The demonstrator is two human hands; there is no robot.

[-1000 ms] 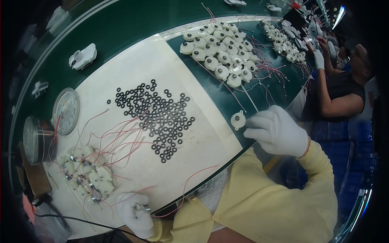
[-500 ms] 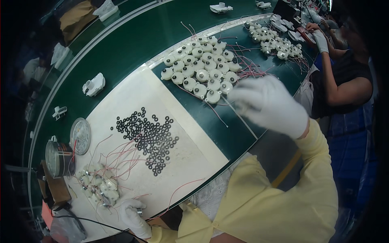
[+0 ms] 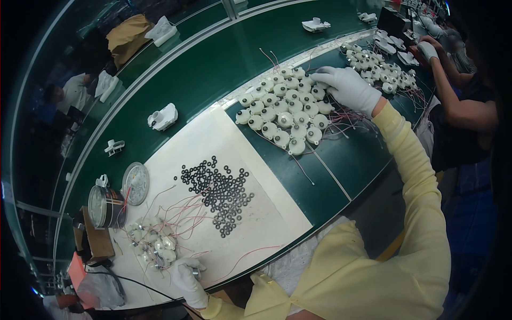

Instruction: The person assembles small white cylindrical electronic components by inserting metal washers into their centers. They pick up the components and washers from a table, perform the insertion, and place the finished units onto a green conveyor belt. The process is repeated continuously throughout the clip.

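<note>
In a white glove, my left hand (image 3: pixel 188 284) is low at the near left edge of the table, closed around a small motor (image 3: pixel 196 273) whose silver metal end shows. Beside it lies a loose heap of white motors (image 3: pixel 152 242) with pink wires. My right hand (image 3: pixel 352 92), also gloved, reaches to the far right edge of a packed group of white round motors (image 3: pixel 285 118), most with a black ring on top. Its fingers are bent together at one of them; what lies between the fingertips is hidden.
Many black rings (image 3: pixel 218 194) lie spread on the white sheet (image 3: pixel 277 208). A tub (image 3: pixel 106 207), a clear round lid (image 3: pixel 135 184) and a cardboard box (image 3: pixel 97 234) stand at left. White housings (image 3: pixel 163 117) sit on the green belt. A co-worker's gloved hand (image 3: pixel 428 50) is at far right.
My right hand has moved from the near right side of the motor group to its far right edge. The whole view has shifted; my left hand stays by the heap with the motor.
</note>
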